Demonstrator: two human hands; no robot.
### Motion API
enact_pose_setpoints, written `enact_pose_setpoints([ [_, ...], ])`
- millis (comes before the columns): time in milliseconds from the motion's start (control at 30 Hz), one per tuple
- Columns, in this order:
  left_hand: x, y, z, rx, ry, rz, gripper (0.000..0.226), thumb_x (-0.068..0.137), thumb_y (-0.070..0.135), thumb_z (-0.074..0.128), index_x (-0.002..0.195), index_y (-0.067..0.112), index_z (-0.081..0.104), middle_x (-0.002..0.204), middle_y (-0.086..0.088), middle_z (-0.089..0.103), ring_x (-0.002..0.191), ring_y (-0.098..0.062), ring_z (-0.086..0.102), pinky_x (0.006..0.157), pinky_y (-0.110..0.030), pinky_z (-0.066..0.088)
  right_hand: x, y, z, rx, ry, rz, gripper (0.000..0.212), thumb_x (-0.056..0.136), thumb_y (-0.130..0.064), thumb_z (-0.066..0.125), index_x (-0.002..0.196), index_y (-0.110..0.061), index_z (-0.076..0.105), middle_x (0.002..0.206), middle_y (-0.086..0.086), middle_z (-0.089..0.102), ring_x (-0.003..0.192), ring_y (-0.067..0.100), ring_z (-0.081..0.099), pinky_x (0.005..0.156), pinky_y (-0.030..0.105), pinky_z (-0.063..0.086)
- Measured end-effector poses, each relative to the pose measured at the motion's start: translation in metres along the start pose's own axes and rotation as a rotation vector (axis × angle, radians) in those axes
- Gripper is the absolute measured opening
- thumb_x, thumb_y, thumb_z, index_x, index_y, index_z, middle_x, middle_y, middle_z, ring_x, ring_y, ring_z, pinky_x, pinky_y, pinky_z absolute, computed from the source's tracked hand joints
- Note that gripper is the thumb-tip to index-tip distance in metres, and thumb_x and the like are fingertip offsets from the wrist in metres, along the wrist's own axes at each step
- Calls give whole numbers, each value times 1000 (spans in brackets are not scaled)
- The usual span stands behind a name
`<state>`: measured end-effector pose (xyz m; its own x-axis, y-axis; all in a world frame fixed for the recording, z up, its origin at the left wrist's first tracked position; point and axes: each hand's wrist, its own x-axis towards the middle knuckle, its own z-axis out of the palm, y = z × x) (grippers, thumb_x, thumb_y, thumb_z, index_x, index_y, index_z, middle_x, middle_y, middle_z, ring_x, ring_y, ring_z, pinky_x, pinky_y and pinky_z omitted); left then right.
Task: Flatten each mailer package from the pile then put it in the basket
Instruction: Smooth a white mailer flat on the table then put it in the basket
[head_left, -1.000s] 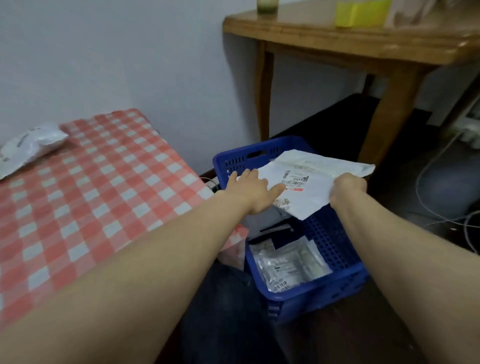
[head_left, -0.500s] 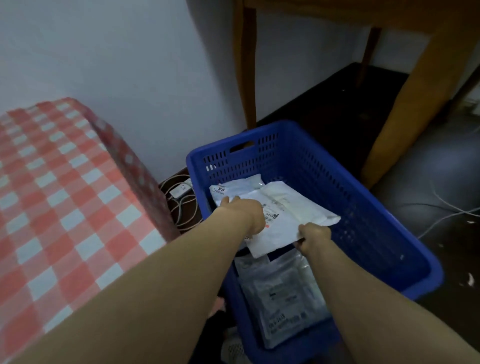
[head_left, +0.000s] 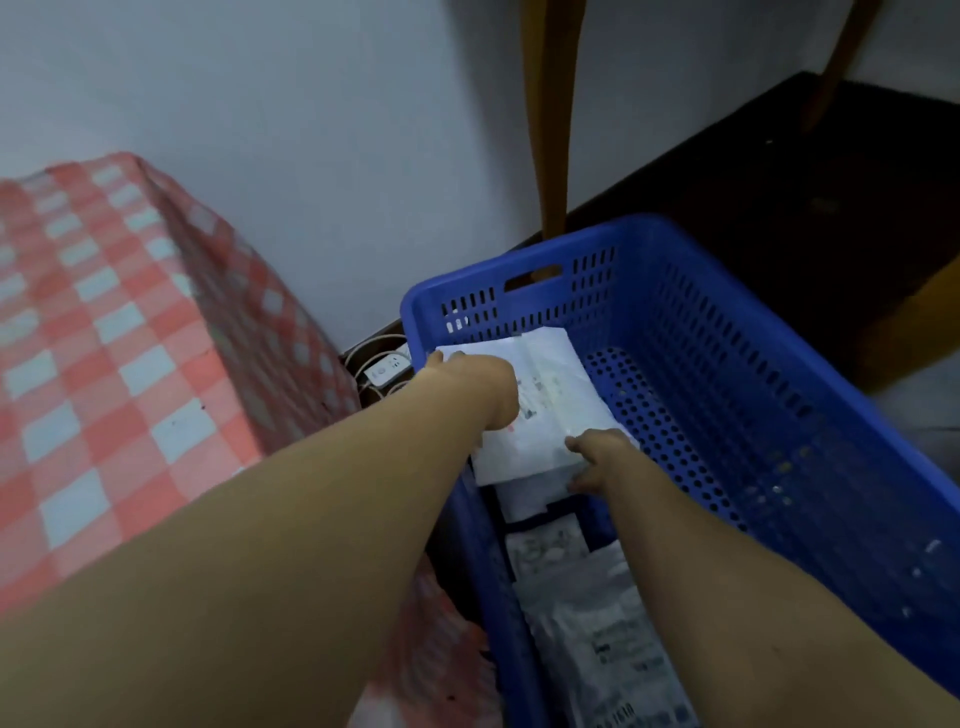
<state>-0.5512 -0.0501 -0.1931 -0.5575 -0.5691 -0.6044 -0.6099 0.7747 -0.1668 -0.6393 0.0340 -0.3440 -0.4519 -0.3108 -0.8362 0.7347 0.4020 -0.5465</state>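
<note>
Hands are both seen reaching down into a blue basket (head_left: 685, 312) that stands on the floor beside a wall (head_left: 260, 104). A white mailer (head_left: 556, 415) with a printed label is held low inside the basket, at its far left end, close against the slotted end wall. The left hand (head_left: 475, 382) is laid on top of the mailer, its fingers stretched toward the far left corner and not curled round anything, though motion blur hides their exact lie. The right hand (head_left: 597, 460) is closed on the mailer's near right corner, with the thumb seen on top and a finger at the edge below. The mailer looks flat and is tilted only slightly. More flattened mailers (head_left: 597, 629), greyish with dark print, are stacked in the near part of the basket, partly covered by the right forearm, and the white one overlaps their far edge. The basket's perforated bottom is exposed to the right of the mailers. A red-and-white checked cloth (head_left: 104, 338) is draped over a raised surface to the left of the basket. Between the cloth and the basket, a white power strip (head_left: 387, 370) with cables is seen against the wall. A wooden leg (head_left: 553, 130) rises behind the basket, and the dark floor (head_left: 779, 208) lies beyond it.
</note>
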Motion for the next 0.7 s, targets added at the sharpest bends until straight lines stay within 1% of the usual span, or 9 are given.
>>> enact_pose_setpoints([
  [100, -12, -5, -2, -46, 86, 3, 16, 100, 26, 34, 96, 15, 45, 108, -7, 51, 114, -29, 48, 108, -43, 26, -25, -8, 3, -40, -24, -27, 41, 98, -4, 45, 137, -6, 33, 106, 25, 51, 92, 38, 53, 93, 42, 43],
  [200, -37, -13, -8, -85, 151, -19, 13, 99, 23, 37, 96, 15, 47, 107, -7, 53, 112, -28, 51, 103, -40, 32, -58, -32, 8, -120, -11, -181, 12, 93, -2, 50, 101, -9, 45, 71, 11, 42, 56, 20, 43, 51, 29, 45],
  [267, -57, -22, -11, -111, 172, -31, 17, 97, 19, 37, 104, 14, 52, 114, -9, 56, 113, -29, 51, 102, -40, 33, -93, -49, 12, -155, -26, -275, 8, 92, -3, 51, 97, -8, 48, 69, 7, 43, 55, 16, 42, 50, 29, 49],
  [333, -77, -33, -15, -129, 191, -53, 17, 95, 18, 38, 104, 16, 53, 119, -8, 57, 112, -29, 51, 101, -39, 31, -131, -65, 22, -178, -82, -356, 10, 93, -3, 47, 101, -9, 50, 75, 11, 51, 63, 20, 50, 66, 34, 54],
  [433, -117, -57, -21, -163, 262, -112, 29, 96, 23, 39, 121, 16, 52, 132, -9, 53, 121, -29, 48, 104, -41, 30, -191, -80, 46, -245, -177, -472, 26, 96, -4, 43, 118, 4, 55, 104, 27, 61, 103, 36, 62, 88, 41, 52],
  [467, -133, -68, -23, -175, 293, -132, 33, 97, 24, 40, 126, 14, 50, 136, -10, 51, 125, -30, 46, 105, -40, 31, -215, -82, 57, -281, -180, -514, 33, 95, -4, 45, 125, 7, 51, 94, 24, 60, 98, 33, 64, 94, 43, 49],
  [567, -179, -107, -26, -195, 375, -200, 36, 97, 23, 41, 129, 8, 49, 139, -13, 48, 127, -30, 46, 104, -38, 35, -269, -83, 99, -371, -263, -600, 35, 95, -2, 44, 127, 8, 50, 68, 7, 44, 59, 18, 47, 73, 34, 51],
  [633, -204, -140, -20, -227, 408, -260, 36, 97, 21, 40, 130, 9, 48, 140, -13, 46, 128, -30, 44, 104, -38, 35, -300, -75, 132, -449, -311, -641, 15, 94, -5, 48, 102, -4, 61, 68, 5, 48, 58, 14, 47, 60, 26, 42],
  [700, -228, -176, -11, -280, 436, -316, 37, 97, 19, 39, 131, 8, 46, 140, -13, 46, 127, -30, 44, 102, -38, 36, -325, -61, 169, -511, -357, -669, 14, 92, -6, 52, 79, -10, 55, 71, 5, 54, 61, 14, 52, 59, 25, 43],
])
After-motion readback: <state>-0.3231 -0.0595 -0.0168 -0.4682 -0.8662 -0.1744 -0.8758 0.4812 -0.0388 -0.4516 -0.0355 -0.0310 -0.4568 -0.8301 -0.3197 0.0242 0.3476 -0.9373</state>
